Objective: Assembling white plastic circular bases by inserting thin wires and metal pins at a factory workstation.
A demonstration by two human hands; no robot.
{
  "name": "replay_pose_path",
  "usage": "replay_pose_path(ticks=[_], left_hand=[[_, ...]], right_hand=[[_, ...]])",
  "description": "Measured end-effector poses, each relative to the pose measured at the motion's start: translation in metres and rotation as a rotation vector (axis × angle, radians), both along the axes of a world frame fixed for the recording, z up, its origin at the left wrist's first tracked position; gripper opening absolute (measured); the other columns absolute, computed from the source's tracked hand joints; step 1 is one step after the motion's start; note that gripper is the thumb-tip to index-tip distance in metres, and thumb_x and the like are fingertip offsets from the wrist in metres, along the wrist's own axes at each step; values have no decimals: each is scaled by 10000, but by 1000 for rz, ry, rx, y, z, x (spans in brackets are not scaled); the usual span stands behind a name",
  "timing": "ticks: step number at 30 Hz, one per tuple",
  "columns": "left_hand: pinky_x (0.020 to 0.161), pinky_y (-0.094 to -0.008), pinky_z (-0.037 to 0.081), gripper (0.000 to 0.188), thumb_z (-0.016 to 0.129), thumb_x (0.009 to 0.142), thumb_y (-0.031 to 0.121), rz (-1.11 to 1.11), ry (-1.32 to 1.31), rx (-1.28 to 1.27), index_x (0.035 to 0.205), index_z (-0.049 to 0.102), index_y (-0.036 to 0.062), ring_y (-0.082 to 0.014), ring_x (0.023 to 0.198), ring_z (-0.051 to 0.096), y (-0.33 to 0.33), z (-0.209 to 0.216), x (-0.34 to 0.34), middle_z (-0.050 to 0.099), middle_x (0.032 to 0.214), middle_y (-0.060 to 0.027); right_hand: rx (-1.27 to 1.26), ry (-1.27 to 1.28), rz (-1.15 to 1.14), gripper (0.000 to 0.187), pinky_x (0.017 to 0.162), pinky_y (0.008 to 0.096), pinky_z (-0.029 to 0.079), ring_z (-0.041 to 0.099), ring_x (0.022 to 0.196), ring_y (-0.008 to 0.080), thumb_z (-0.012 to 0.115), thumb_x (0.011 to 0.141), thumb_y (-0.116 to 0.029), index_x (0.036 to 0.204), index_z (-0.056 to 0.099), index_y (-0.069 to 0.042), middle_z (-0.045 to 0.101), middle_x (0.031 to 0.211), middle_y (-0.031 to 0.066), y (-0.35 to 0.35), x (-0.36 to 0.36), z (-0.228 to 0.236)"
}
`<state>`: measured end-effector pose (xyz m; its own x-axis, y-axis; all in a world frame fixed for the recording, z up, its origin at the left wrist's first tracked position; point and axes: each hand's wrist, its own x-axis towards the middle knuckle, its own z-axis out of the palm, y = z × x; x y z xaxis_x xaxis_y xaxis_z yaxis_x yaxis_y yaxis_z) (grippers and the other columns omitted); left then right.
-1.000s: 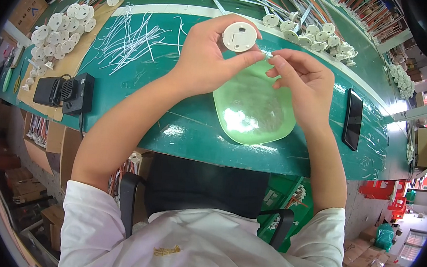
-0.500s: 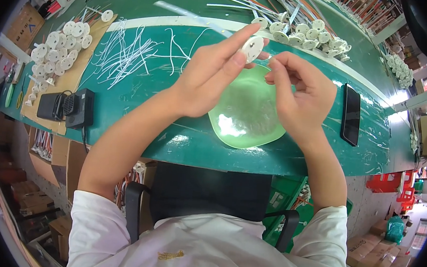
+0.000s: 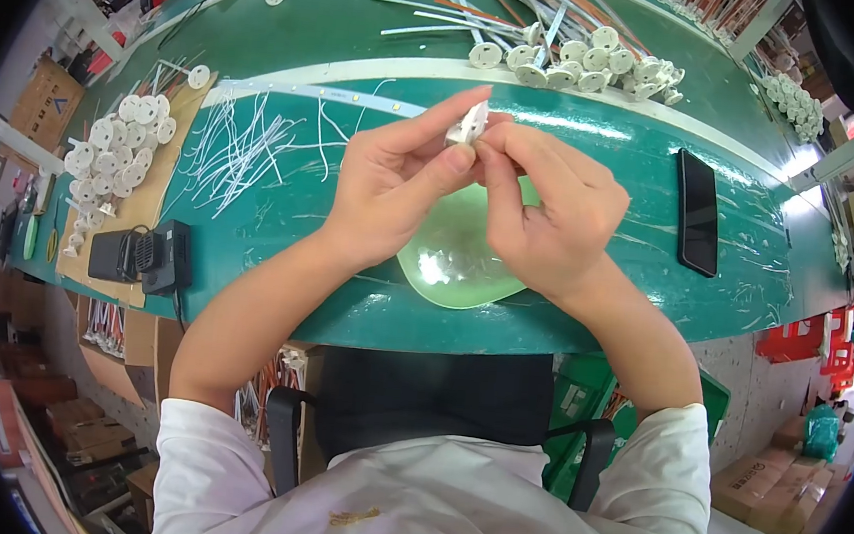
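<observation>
My left hand (image 3: 386,181) is closed on a white round end cap (image 3: 472,123), held between thumb and fingers and seen nearly edge-on. From behind that hand a pale flat LED strip (image 3: 322,92) runs out to the left; its joint with the cap is hidden by my fingers. My right hand (image 3: 560,209) is pinched against the cap's right side, and whatever its fingertips hold is too small to make out. Under both hands a translucent green bowl (image 3: 455,254) stands on the table, partly covered by them.
Loose white wires (image 3: 246,142) lie left on the green table (image 3: 593,325). Farther left, white caps (image 3: 120,148) sit on cardboard near a black power adapter (image 3: 163,256). More capped strips (image 3: 594,59) lie at the back, and a black phone (image 3: 697,213) at the right.
My right hand has moved left and now meets the cap. The cap has turned from face-on to edge-on, and the strip has swung lower, toward the left. The whole view has shifted slightly.
</observation>
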<state>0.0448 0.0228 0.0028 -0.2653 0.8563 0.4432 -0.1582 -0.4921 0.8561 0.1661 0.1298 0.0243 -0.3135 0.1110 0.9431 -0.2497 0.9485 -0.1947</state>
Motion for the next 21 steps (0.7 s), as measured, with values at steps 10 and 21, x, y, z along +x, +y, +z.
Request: replay_pose_path(ticks=[10, 21], left_hand=[[1065, -411, 476, 472, 519, 1035, 140, -13, -158, -24, 1473, 407, 5, -285, 1207, 602, 0, 8, -17, 594, 1319, -208], [867, -350, 564, 365, 545, 1011, 104, 319, 176, -228, 1348, 513, -32, -232, 971, 702, -2, 10, -41, 675, 1135, -178]], right_hand=[[-231, -28, 78, 186, 611, 284, 549, 702, 679, 224, 758, 755, 22, 934, 708, 7, 724, 844, 120, 11, -5, 4], [-253, -874, -300, 70, 610, 371, 533, 672, 620, 314, 711, 760, -91, 756, 707, -21, 674, 679, 150, 71, 15, 6]])
